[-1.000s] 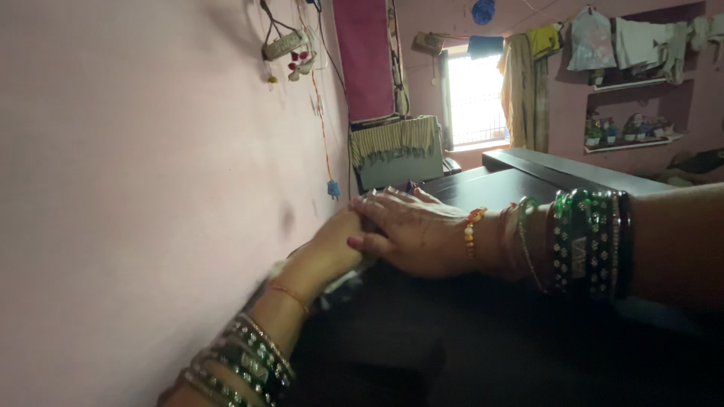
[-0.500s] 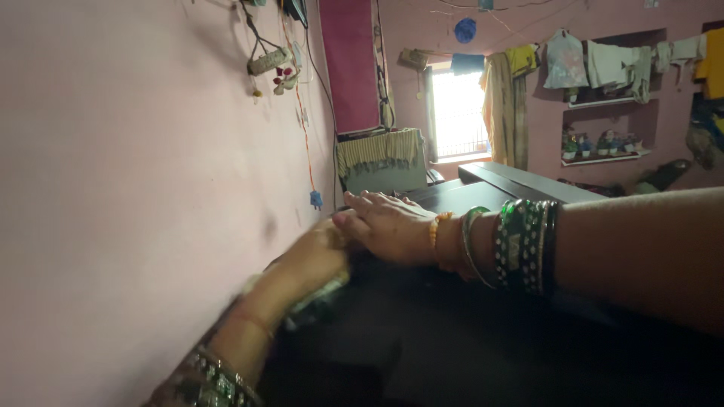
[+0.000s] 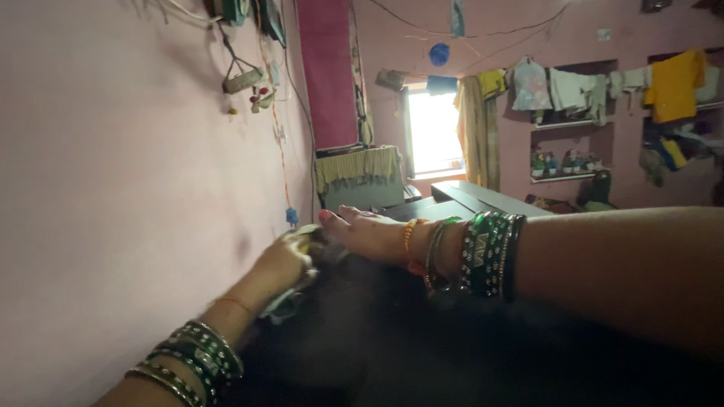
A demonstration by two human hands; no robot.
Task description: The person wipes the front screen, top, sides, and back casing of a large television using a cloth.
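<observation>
Left hand (image 3: 283, 264) sits at the far-left edge of the dark tabletop (image 3: 452, 347), right against the pink wall (image 3: 113, 226). Fingers are curled down over a pale cloth (image 3: 290, 301); the wad shows under the palm and a bit pokes out past the knuckles, blurred. The grip looks closed on the cloth, pressing it onto the surface in the narrow strip where the top meets the wall, which reads as a wiping hold: palm down, cloth trapped between hand and table.

Right hand (image 3: 362, 230) lies flat just beyond the left one, palm down on the same top, fingers straight and close together, pointing left toward the wall. It holds nothing. Fingertips end next to the left knuckles; can't tell whether they actually touch. Flat placement looks like a brace or lean while the other hand works the edge.

Green bangles (image 3: 486, 252) stacked on the right wrist, plus an orange bead bracelet; a similar stack on the left forearm.

Around it: a blue tag (image 3: 291, 216) hangs on an orange string down the wall just above the hands. Further back a fringed striped cloth (image 3: 356, 167) drapes over something at the far end of the table, with a bright window (image 3: 434, 132) beyond. Clothes (image 3: 581, 87) hang on a line far right, above wall niches holding small items.
</observation>
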